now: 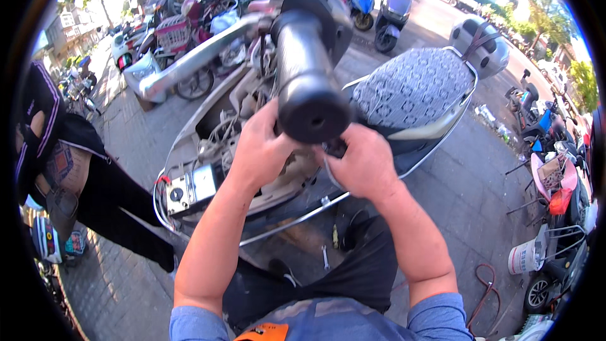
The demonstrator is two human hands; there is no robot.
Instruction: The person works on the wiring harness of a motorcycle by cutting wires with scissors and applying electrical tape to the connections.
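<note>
Close in front of me, the black rubber handlebar grip (pixel 309 82) of an electric scooter juts toward my view and covers part of my fingers. Beneath its end, my left hand (pixel 262 151) is closed, thumb bent inward over the opened scooter body; whatever it pinches is hidden. On the other side of the grip, my right hand (pixel 367 161) is closed around a small dark part, too covered to name. Loose wires (pixel 221 142) lie in the uncovered body beside my left hand. A silver box (pixel 192 189) sits at its left end.
The scooter's seat (pixel 410 91) wears a grey patterned cover, with a silver rear box (pixel 480 47) behind. A person in dark clothes (pixel 107 177) stands at left. A spanner (pixel 326 257) lies on the paving by my feet. At right are a white bucket (pixel 527 256) and a reddish hose (pixel 487 290).
</note>
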